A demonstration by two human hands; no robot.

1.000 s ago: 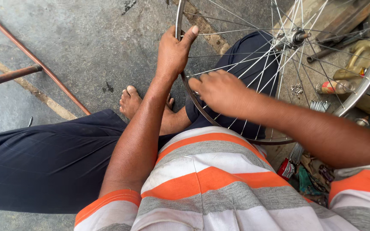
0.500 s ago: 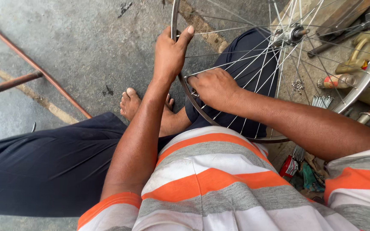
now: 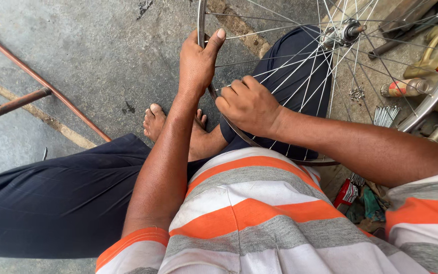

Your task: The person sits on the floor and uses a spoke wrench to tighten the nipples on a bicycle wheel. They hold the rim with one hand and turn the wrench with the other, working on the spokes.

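Over rough grey concrete, left hand (image 3: 197,63) clamps the round steel rim (image 3: 202,30); right hand (image 3: 248,104) pinches thin spokes (image 3: 300,76).

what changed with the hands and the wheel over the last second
Little changed. The left hand slid slightly up the wheel rim, thumb now hooked over it, grip closed throughout. The right hand stayed at the spokes by the rim, its fingers curled in a little tighter. The wheel kept its place over the lap, and the bare foot and the rusty rods on the concrete did not move.
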